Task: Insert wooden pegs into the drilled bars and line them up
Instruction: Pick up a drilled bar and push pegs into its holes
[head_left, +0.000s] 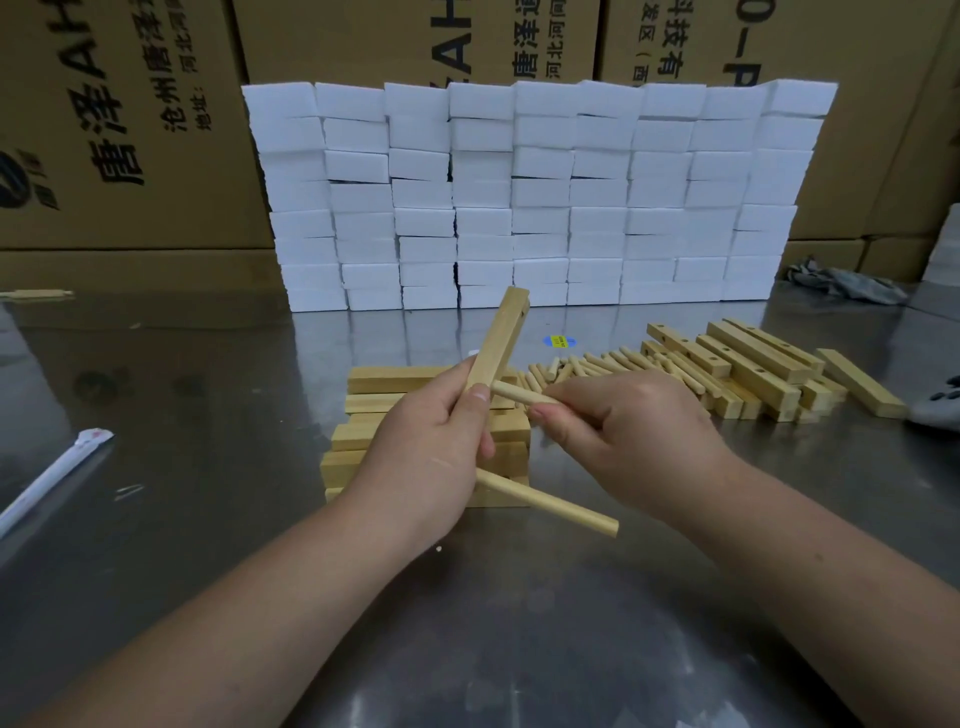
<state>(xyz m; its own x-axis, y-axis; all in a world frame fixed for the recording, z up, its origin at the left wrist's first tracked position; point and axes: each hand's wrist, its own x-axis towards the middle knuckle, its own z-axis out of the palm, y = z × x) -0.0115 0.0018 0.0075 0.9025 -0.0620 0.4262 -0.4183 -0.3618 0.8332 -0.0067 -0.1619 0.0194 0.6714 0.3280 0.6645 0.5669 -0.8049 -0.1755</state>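
Across the whole lower view: steel surface (208, 415), dull-reflective and lightly scuffed.

- 12 o'clock, back edge: wall of stacked white foam blocks (535, 197), several courses high; printed cardboard cartons (130, 130) stand behind it.
- 2 o'clock: loose heap of drilled bars (753, 369), holes visible on several. Just beside it toward the centre lies a scatter of loose pegs (597, 364).
- Centre: neat stack of bars (358, 436), partly hidden by the hands.
- 9 o'clock: white paper-wrapped stick (52, 478) lying flat, well apart from the woodwork.
- 3 o'clock, far back: crumpled grey cloth (841, 283).
- Blue and yellow sticker (558, 341) on the surface in front of the foam.

Hands:
- Left hand (431, 457): fingers curled round the lower part of one held bar (498, 338), which tilts up toward 1 o'clock above the stack.
- Right hand (623, 431): thumb and fingers pinch a held peg (519, 396), its free tip touching the side of the held bar just above the left thumb.
- Wooden stick (550, 506) juts from beneath the left hand toward 4 o'clock; whether it is seated in the held bar cannot be told.
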